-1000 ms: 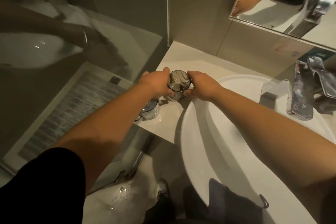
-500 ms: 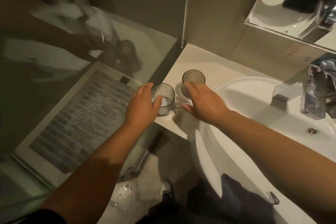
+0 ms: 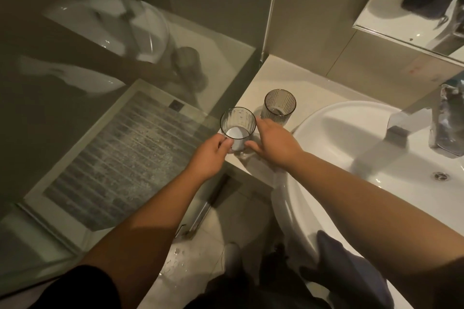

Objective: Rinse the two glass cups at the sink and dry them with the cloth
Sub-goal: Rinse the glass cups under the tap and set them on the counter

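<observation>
dark cloth point(image 3: 351, 266) partly behind right forearm, tap point(image 3: 447, 120) cut off at right edge

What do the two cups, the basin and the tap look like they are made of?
The two ribbed see-through cups, the nearer gripped by the left hand and the farther, look like clear glass with dark rims: the counter shows through them. The white oval basin seems glazed ceramic, glossy with soft highlights. The shiny angular tap looks like polished chromed metal, mirroring its surroundings.
</observation>
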`<state>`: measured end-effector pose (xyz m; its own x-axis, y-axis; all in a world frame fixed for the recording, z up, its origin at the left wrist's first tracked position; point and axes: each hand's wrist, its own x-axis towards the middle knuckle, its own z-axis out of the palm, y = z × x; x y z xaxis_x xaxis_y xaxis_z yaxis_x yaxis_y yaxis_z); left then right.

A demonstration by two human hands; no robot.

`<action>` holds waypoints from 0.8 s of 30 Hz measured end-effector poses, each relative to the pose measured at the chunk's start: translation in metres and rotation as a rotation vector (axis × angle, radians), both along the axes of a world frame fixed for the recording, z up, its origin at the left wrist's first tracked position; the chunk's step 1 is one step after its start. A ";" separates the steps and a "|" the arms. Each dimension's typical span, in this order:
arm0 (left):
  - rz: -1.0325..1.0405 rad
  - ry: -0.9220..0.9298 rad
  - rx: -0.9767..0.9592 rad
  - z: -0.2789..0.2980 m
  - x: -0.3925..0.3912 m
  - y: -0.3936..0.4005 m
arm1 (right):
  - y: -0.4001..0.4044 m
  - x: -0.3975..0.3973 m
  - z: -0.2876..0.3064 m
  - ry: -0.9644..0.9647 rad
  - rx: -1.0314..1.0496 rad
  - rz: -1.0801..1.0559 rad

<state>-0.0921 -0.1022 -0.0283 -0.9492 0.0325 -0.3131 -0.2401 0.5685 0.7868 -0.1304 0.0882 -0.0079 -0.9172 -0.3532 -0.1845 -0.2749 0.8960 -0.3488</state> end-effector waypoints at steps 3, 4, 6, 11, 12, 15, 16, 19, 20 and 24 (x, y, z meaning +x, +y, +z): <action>-0.001 -0.001 0.059 0.005 0.006 0.001 | 0.000 0.004 0.008 0.046 -0.004 0.012; -0.001 0.009 0.070 0.008 0.008 0.001 | 0.002 0.005 0.011 0.064 -0.009 0.021; -0.005 0.037 0.093 0.016 0.014 0.003 | 0.007 0.008 0.020 0.099 -0.010 0.039; -0.058 0.146 0.129 0.040 0.023 0.013 | 0.038 0.024 0.044 0.216 0.052 0.049; -0.069 0.156 0.140 0.044 0.024 0.017 | 0.048 0.028 0.050 0.240 0.075 0.040; -0.112 0.193 0.155 0.056 0.026 0.034 | 0.090 0.038 0.066 0.350 0.168 -0.016; -0.128 0.203 0.154 0.060 0.026 0.041 | 0.106 0.042 0.073 0.374 0.219 -0.051; -0.188 0.239 0.151 0.070 0.025 0.071 | 0.159 0.047 0.094 0.454 0.332 -0.144; -0.208 0.250 0.144 0.072 0.025 0.082 | 0.175 0.049 0.103 0.471 0.367 -0.174; -0.272 0.208 0.118 0.075 0.024 0.131 | 0.235 0.054 0.127 0.486 0.475 -0.293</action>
